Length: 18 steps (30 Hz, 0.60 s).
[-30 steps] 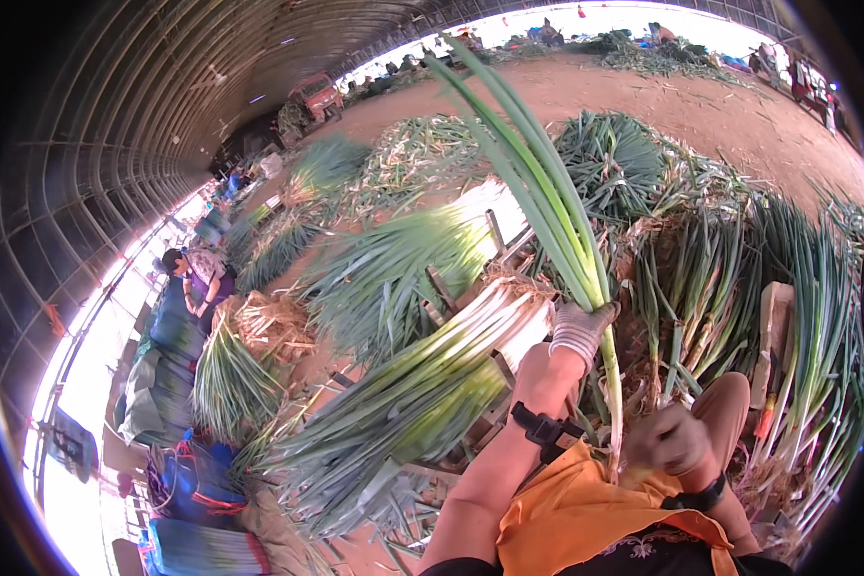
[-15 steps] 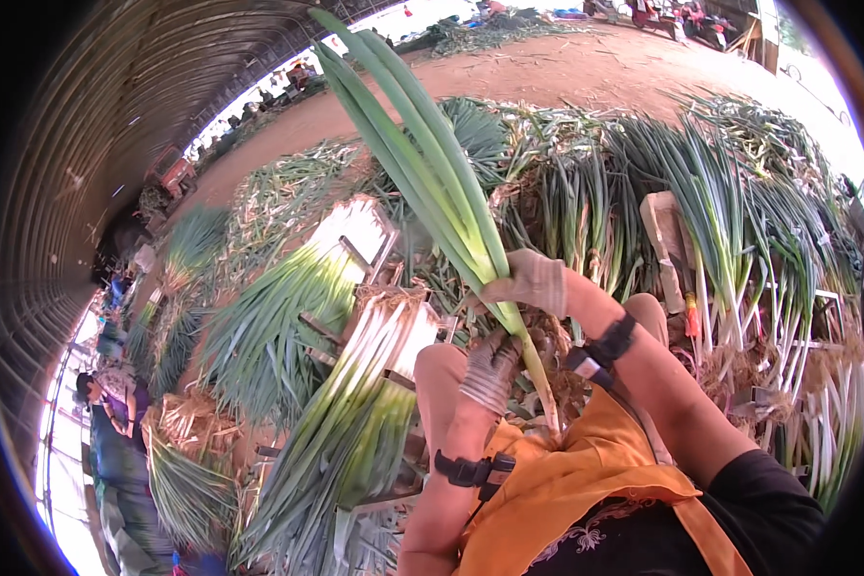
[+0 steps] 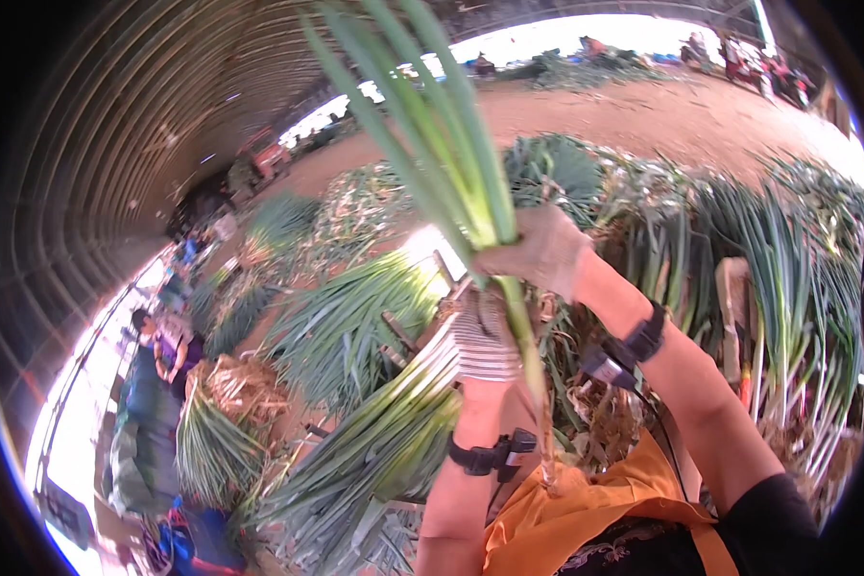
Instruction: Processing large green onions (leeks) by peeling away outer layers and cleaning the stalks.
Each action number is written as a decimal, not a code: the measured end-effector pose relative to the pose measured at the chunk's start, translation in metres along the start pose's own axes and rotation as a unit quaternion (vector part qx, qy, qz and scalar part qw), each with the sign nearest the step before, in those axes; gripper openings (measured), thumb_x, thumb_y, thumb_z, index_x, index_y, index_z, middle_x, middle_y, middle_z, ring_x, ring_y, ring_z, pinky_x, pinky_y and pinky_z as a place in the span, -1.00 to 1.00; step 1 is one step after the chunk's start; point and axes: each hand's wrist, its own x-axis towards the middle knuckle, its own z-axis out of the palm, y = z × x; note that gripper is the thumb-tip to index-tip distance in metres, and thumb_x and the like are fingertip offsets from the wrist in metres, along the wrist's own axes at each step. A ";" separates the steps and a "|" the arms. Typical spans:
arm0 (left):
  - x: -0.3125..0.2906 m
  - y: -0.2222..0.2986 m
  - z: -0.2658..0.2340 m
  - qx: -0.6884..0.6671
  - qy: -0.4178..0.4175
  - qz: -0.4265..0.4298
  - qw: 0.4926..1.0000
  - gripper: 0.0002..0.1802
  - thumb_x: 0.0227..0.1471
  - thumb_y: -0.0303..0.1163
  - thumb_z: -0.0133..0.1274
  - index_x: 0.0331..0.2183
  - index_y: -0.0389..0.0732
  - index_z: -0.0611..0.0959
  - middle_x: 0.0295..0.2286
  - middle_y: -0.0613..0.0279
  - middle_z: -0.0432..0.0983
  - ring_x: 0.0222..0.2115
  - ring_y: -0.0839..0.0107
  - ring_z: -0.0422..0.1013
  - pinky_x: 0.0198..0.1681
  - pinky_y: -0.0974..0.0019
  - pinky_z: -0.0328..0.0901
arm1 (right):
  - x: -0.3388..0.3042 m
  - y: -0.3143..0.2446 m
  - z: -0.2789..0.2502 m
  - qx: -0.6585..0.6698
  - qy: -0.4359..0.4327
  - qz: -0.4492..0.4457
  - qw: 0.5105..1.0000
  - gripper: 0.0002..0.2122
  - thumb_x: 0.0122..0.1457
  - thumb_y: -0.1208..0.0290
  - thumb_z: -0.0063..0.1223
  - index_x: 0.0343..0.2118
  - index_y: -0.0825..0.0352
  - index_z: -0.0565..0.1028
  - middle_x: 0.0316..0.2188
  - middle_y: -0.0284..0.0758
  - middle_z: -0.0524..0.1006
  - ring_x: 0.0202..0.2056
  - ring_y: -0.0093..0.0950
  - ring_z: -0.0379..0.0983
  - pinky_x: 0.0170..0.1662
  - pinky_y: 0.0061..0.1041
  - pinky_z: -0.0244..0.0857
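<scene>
Head view: one long green onion (image 3: pixel 488 197) stands tilted before the wearer, leaves fanning up and to the left, root end down by the orange apron (image 3: pixel 586 509). Right gloved hand (image 3: pixel 540 252) is wrapped round the stalk just where the leaves part. Left gloved hand (image 3: pixel 485 336) sits lower, against the stalk's left side; blur there, so we cannot tell whether its fingers are closed on it or merely resting. A bundle of onions (image 3: pixel 384 451) lies just beside it.

Handling note: we judge that the upper grip wants to be firm but not crushing, since the leaf bases probably crease easily. We would steady the pale lower stalk with the left hand and pull along its length, not across, to spare sound leaves. The long tips likely need free room.

Lettering: we can read none; the pale figure (image 3: pixel 616 549) on the black shirt (image 3: pixel 768 509) looks like floral ornament, not writing
</scene>
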 end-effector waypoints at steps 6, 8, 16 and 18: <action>-0.028 -0.006 0.036 -0.556 -0.041 -0.371 0.743 -0.71 0.10 -0.19 -0.19 -0.27 -0.19 0.46 -0.61 0.25 0.45 -0.67 0.29 0.37 -0.56 0.33 0.30 | -0.019 0.044 0.004 0.262 -0.024 -0.038 0.964 -0.80 -0.10 0.42 0.16 -0.41 0.41 0.53 -0.55 -0.35 0.53 -0.50 -0.65 0.42 -0.40 -0.65 0.31; -0.047 -0.060 0.034 -0.567 -0.030 -0.485 0.665 -0.68 0.05 -0.16 -0.12 -0.41 -0.22 0.54 -0.69 0.23 0.41 -0.68 0.27 0.31 -0.52 0.33 0.27 | -0.014 0.045 0.014 0.281 -0.042 -0.047 0.958 -0.80 -0.11 0.42 0.18 -0.41 0.42 0.53 -0.56 -0.37 0.52 -0.50 -0.65 0.41 -0.40 -0.65 0.30; -0.051 0.013 0.021 0.324 -0.349 -0.232 0.848 -0.70 -0.24 -0.21 0.10 -0.57 -0.30 0.61 -0.72 -0.03 0.34 -0.71 0.19 0.31 -0.61 0.34 0.19 | -0.016 0.073 0.002 0.219 0.052 0.000 0.974 -0.78 -0.13 0.38 0.21 -0.44 0.42 0.53 -0.62 -0.41 0.48 -0.58 -0.70 0.35 -0.52 -0.66 0.25; -0.066 -0.040 0.015 0.062 -0.151 -0.140 0.977 -0.75 -0.07 -0.36 0.02 -0.44 -0.40 0.56 -0.65 0.19 0.36 -0.63 0.49 0.26 -0.52 0.45 0.22 | -0.017 0.059 0.007 0.189 0.055 -0.013 0.980 -0.77 -0.14 0.37 0.21 -0.45 0.42 0.53 -0.62 -0.40 0.49 -0.58 -0.69 0.34 -0.52 -0.64 0.26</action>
